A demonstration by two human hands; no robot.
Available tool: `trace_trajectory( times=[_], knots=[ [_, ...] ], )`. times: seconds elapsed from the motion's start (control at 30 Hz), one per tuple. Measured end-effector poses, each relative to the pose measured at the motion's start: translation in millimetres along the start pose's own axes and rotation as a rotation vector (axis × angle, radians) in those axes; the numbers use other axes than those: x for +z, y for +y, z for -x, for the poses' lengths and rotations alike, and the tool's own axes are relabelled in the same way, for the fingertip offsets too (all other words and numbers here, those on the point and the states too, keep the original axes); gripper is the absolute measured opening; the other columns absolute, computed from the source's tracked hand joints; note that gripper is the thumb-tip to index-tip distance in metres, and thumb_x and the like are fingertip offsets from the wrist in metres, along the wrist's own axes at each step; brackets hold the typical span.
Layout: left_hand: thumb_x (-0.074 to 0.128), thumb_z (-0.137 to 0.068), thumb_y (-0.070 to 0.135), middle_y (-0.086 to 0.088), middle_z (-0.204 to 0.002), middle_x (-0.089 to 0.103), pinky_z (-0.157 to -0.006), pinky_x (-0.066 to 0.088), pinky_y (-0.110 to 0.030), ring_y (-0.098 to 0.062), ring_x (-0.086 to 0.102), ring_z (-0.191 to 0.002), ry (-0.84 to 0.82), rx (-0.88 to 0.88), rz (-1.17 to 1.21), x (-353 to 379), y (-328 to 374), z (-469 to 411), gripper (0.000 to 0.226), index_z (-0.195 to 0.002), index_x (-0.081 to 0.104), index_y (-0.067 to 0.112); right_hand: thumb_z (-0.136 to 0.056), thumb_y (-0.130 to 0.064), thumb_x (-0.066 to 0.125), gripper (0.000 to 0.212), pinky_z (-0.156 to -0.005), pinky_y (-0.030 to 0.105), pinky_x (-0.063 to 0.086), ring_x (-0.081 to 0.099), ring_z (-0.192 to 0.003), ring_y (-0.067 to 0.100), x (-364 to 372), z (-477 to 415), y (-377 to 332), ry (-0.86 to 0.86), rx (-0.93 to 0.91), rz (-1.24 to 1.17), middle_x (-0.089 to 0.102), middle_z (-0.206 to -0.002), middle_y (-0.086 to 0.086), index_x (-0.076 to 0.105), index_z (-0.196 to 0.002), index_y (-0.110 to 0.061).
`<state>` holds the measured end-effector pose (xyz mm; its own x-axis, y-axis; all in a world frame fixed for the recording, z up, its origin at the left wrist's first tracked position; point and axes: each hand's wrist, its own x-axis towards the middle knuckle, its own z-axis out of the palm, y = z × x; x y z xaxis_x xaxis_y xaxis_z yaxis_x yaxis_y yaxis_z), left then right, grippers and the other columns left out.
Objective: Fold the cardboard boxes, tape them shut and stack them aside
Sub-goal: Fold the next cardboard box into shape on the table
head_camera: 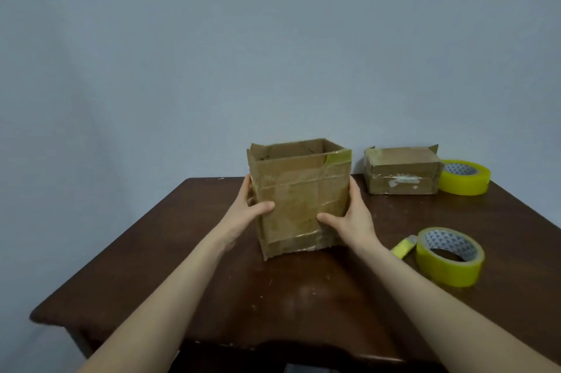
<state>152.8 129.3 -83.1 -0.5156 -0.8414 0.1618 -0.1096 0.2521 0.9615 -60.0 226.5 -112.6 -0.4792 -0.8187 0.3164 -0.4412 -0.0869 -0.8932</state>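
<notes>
A tall cardboard box [299,190] stands upright in the middle of the dark wooden table [212,281], its top open and old tape across its front. My left hand [252,205] grips its left side, thumb on the front face. My right hand [349,214] grips its right side the same way. A smaller, flatter cardboard box [402,170] with its flaps folded down sits at the back right. One yellow tape roll [449,255] lies near the right front, and a second tape roll [464,176] lies beside the small box.
A small yellow object [403,246], partly hidden, lies just left of the nearer tape roll. A plain grey-blue wall rises behind the table. The table's left and front edges are in view.
</notes>
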Motion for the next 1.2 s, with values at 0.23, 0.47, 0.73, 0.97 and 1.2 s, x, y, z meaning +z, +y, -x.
trace_trajectory(
  times=[0.23,0.47,0.73,0.97,1.2],
  knots=[
    [0.081,-0.057,0.045,0.008,-0.139,0.05,-0.088,0.049,-0.017,-0.006,0.053,-0.121,0.089,0.109,0.064,-3,1,13,0.105,-0.146,0.027,0.034,-0.07,-0.045,0.079,0.102,-0.107,0.047,0.039,0.037,-0.134,0.019,-7,2,-5,-0.044,-0.154,0.077,0.03,-0.149,0.0,0.016,-0.15,-0.038],
    [0.079,-0.072,0.038,0.015,-0.144,0.043,-0.093,0.048,-0.019,-0.004,0.048,-0.126,0.131,0.253,0.065,-1,10,16,0.084,-0.14,0.03,0.05,-0.061,-0.05,0.08,0.086,-0.108,0.041,0.04,0.049,-0.126,0.007,-30,-27,-26,-0.303,-0.198,-0.054,0.049,-0.139,-0.011,0.03,-0.129,-0.065],
    [0.072,-0.061,0.051,0.016,-0.124,0.06,-0.08,0.05,-0.014,0.004,0.06,-0.108,0.09,0.217,0.079,-1,23,12,0.07,-0.127,0.051,0.042,-0.086,-0.05,0.059,0.028,-0.107,0.037,0.039,0.046,-0.126,0.011,-31,-24,-36,-0.404,-0.194,-0.001,0.046,-0.138,-0.008,0.05,-0.113,-0.047],
    [0.073,-0.063,0.049,0.008,-0.12,0.064,-0.079,0.052,-0.018,-0.004,0.063,-0.107,0.133,0.249,0.121,2,21,10,0.068,-0.127,0.056,0.031,-0.088,-0.059,0.046,0.021,-0.108,0.039,0.037,0.044,-0.126,0.009,-35,-21,-36,-0.357,-0.227,0.058,0.042,-0.14,-0.015,0.055,-0.106,-0.053],
    [0.066,-0.085,0.023,-0.002,-0.124,0.059,-0.077,0.052,-0.016,-0.012,0.059,-0.111,0.248,0.221,0.067,-1,9,8,0.034,-0.118,0.057,0.023,-0.077,-0.072,0.044,0.043,-0.108,0.044,0.038,0.047,-0.126,0.014,-34,-29,-43,-0.413,-0.183,0.115,0.043,-0.143,-0.012,0.051,-0.114,-0.051]
  ],
)
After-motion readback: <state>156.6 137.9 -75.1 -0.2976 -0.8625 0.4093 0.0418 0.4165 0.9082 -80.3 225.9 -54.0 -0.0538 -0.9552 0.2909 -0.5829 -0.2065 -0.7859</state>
